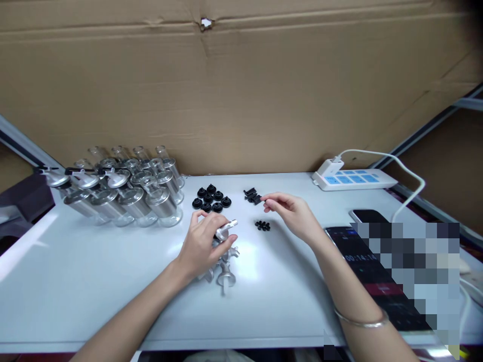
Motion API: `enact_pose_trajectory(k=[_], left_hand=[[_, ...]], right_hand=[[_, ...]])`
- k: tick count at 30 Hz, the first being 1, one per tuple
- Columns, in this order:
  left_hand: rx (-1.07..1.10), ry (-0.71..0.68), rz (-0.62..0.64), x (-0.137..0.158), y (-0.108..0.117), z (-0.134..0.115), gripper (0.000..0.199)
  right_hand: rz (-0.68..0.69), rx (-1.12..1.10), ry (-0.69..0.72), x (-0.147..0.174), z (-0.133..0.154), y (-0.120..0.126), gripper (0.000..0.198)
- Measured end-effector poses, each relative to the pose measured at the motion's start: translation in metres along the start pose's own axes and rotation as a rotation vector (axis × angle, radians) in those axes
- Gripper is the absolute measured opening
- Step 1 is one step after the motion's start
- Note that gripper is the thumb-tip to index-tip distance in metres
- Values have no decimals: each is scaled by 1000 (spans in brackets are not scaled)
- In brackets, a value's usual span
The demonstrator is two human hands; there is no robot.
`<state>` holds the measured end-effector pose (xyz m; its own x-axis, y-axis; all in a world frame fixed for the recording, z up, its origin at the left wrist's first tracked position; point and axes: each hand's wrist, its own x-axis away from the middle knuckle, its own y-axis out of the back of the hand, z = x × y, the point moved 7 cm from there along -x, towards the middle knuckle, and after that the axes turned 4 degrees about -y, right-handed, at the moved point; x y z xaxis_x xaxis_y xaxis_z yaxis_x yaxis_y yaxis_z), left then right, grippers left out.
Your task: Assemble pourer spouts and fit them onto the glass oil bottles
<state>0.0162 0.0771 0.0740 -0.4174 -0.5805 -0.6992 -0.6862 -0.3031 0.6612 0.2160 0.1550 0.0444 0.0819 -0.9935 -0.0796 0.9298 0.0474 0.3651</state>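
Note:
My left hand (207,242) is closed round a silver pourer spout (227,230), its narrow tip pointing right. Beneath and in front of that hand lie several more silver pourer spouts (226,276), partly hidden by it. My right hand (290,213) pinches a small black piece (263,200) at the right edge of a little pile of black pieces (250,194); the fingertips cover part of it. Nearer me sits a cluster of tiny black round parts (263,225). Black ribbed stoppers (208,198) stand grouped just beyond my left hand.
Glass bottles with metal sleeves (134,202) fill the back left, some topped with silver spouts (116,177). A white power strip (354,179) with a plugged-in charger (329,167) lies back right. A phone showing a timer (362,269) is beside my right forearm. Cardboard (241,100) walls the back.

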Motion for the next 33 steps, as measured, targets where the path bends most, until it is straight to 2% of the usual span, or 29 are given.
enact_pose_trajectory(k=[4,6,9,11,16,22,25,29,31,33], left_hand=[[-6,0,8,0,-1,0,11],[-8,1,10,0,-1,0,11],[-5,-2,11,0,-1,0,11],[-5,-6,13,0,-1,0,11],[-3,-5,29,1,-2,0,10],[-3,0,41,0,-3,0,12],[-7,-4,57,0,-4,0,12],[-37,-5,95,1,-7,1,13],[-42,3,104,1,-8,2,14],[-43,14,110,1,-9,3,14]], right_hand=[[122,176,30,4,0,-12,13],[171,291,110,6,2,-19,7],[206,462,271,10,2,-27,9],[233,541,322,11,-2,-32,10],[301,601,309,11,-15,-39,14],[321,580,257,11,-14,-39,17],[236,478,254,11,1,-33,9],[-24,300,325,15,29,-15,18],[-64,281,371,17,34,-12,18],[-28,347,399,17,32,-16,16]])
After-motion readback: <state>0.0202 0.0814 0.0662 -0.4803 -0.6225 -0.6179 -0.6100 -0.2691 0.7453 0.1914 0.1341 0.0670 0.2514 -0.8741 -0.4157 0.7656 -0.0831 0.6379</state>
